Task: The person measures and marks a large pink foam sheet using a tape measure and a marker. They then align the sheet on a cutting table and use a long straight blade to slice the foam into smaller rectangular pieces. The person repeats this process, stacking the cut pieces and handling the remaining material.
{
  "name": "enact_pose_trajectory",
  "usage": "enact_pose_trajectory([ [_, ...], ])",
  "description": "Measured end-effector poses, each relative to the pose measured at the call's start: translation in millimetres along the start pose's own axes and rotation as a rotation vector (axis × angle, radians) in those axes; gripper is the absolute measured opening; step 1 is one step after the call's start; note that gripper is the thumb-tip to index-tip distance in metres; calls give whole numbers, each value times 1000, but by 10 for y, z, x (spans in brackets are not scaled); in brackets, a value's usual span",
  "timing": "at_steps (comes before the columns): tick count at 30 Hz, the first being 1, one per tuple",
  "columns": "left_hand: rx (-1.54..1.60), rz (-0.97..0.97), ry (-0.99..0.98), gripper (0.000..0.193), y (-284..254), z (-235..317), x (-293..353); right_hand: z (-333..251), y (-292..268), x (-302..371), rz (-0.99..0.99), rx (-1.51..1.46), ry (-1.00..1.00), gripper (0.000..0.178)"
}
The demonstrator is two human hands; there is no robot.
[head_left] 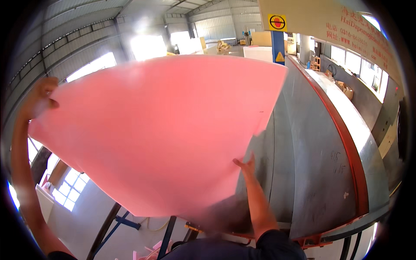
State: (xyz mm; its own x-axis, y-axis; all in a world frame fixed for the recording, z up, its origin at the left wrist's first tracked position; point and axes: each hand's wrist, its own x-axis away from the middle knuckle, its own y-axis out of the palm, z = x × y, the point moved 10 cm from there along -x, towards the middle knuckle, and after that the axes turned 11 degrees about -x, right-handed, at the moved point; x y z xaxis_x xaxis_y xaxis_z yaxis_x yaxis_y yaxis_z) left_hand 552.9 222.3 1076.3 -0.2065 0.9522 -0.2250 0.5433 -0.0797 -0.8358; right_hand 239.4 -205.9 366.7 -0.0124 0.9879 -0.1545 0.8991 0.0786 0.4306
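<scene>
A large, thin pink sheet point(156, 121), which looks like foam board, is tilted up in front of me and fills the middle of the view. Its right edge has a small step cut into it. My left hand point(43, 97) is raised high at the far left and closed around the sheet's upper left corner. Lower down, my right hand point(247, 164) grips the right edge, its thumb on the near face. The fingers behind the board are partly hidden. The sheet's lower right part is just over the grey metal table point(310, 173); whether it touches cannot be told.
A red rail point(331, 117) runs along the table, with a pale metal surface point(351, 117) beyond it. A beige machine beam point(333, 30) hangs at upper right beside a blue post point(278, 47). Pink scraps point(151, 251) and blue-black metal legs point(125, 221) are below.
</scene>
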Motion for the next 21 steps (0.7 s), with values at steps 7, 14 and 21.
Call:
enact_pose_trajectory([
  [7, 65, 588, 43, 35, -615, -240, -134, -374, 806, 1158, -628, -468, 333, 53],
  [14, -112, 727, 330, 38, -776, 1317, -1172, -400, 616, 2311, -590, -320, 491, 51],
  [21, 1, 834, 532, 33, -202, 2833, -2802, -94, 59, 2681, -349, -211, 732, 50],
])
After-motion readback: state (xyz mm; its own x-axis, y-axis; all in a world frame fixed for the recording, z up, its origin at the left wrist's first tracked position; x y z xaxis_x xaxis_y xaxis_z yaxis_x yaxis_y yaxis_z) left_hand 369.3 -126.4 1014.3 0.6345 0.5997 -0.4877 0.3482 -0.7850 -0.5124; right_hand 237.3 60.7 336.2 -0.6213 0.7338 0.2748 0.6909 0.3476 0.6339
